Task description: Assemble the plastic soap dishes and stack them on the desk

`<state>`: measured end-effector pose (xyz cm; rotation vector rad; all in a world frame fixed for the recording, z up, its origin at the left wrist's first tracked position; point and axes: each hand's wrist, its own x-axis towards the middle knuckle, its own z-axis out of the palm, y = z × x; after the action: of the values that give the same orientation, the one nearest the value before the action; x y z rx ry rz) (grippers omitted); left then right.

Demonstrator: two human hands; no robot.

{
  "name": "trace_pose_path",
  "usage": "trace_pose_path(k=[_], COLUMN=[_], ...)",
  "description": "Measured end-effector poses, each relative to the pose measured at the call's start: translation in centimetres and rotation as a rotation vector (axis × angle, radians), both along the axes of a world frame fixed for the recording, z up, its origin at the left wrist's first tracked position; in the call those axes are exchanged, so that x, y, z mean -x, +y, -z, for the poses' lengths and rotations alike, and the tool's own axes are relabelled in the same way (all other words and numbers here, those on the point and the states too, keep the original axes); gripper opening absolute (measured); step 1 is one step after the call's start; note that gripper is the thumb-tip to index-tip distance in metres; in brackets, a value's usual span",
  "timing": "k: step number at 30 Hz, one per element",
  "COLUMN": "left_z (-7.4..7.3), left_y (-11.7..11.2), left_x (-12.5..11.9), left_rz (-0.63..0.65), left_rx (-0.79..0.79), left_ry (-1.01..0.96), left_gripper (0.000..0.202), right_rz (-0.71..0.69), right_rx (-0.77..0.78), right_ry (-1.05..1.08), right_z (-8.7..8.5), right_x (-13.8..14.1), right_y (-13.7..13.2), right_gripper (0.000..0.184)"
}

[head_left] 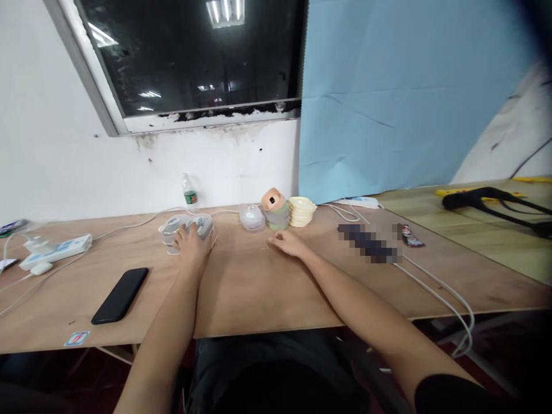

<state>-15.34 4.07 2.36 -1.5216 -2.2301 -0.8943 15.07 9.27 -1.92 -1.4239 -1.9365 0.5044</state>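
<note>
My left hand point(192, 241) reaches across the wooden table point(259, 287) and wraps its fingers round a stack of clear plastic bowls point(172, 230). My right hand point(288, 242) rests on the bare table to the right, palm down, fingers loosely curled, holding nothing. Just beyond it stand another clear bowl point(252, 218), a stack of grey and green bowls topped by a tan one point(275, 208), and a stack of cream bowls point(301, 210).
A black phone point(120, 294) lies at front left. A white power strip point(56, 250) with cables sits at far left, a water bottle point(189, 193) by the wall. White cables point(435, 287) trail off the right edge. A black stand point(491, 201) lies on the neighbouring table.
</note>
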Motion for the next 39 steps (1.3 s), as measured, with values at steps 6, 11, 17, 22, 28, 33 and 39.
trace_pose_path(k=[6,11,17,22,28,33,39], left_z=[-0.2,0.5,2.3,2.9,2.8,2.8,2.6], left_y=[-0.1,0.3,0.2,0.2,0.6,0.4,0.2], left_x=[0.0,-1.2,-4.1,-4.5,-3.7,-4.0,-4.1], left_rz=[0.025,0.325,0.852,0.96,0.949,0.963,0.987], left_rx=[-0.048,-0.171,-0.002,0.116,0.111,0.097,0.028], left_ry=[0.015,0.036,0.042,0.017,-0.044,-0.125,-0.233], left_gripper=[0.065,0.046,0.032,0.032,0.038,0.044,0.048], right_rz=[0.411,0.583,0.497,0.493,0.713,0.647,0.244], right_rx=[-0.277,-0.375,-0.331,-0.361,-0.455,-0.698,-0.442], right_ry=[0.102,0.128,0.059,0.074,0.26,0.489,0.526], right_z=[-1.0,-0.6,0.5,0.6,-0.6,-2.4,-1.8], right_x=[-3.6,-6.8,-7.6,-7.4,-7.3,-6.1,-1.6], right_y=[1.3,2.6,4.2,4.3,3.4,1.6,-0.2], right_gripper=[0.026,0.047,0.05,0.034,0.027,0.035,0.043])
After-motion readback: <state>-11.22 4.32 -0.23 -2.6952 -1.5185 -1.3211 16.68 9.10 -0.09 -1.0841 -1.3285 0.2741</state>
